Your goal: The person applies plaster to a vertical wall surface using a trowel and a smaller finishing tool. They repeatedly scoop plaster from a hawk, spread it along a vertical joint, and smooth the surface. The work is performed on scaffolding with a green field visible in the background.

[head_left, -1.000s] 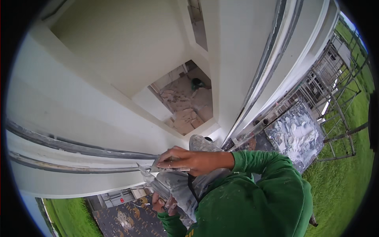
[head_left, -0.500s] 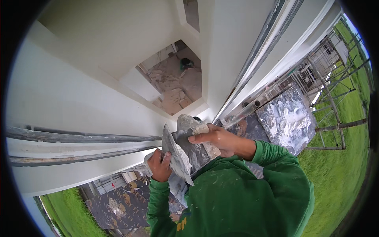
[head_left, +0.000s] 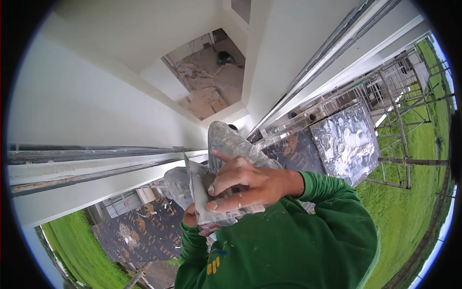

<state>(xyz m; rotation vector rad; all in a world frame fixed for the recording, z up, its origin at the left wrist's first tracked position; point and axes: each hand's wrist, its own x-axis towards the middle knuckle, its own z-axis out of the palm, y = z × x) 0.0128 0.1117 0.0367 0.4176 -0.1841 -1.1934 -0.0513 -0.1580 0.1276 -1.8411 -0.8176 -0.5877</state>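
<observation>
My right hand [head_left: 252, 185] is over a wide, putty-smeared flat blade [head_left: 249, 211], gripping it with the fingers spread across its face. Upright against that blade stands a grey plastering trowel [head_left: 196, 185], its plate tilted and seen nearly edge-on. My left hand [head_left: 190, 216] holds the trowel from behind, and most of its fingers are hidden by the plate. The two tools touch or nearly touch in front of my green sweatshirt. Below them show my knees [head_left: 226, 137] in trousers spotted with dried putty.
A board [head_left: 346, 144] heaped with wet white putty lies at my right on the dark platform [head_left: 298, 156]. Pale walls with metal tracks [head_left: 96, 156] run on both sides. Scaffold poles [head_left: 402, 125] stand over grass. A rubble-strewn floor [head_left: 207, 86] shows through an opening.
My right hand has swung left and down with its blade, toward the trowel, and its fingers have spread. My left hand has dropped slightly and is now mostly behind the trowel plate.
</observation>
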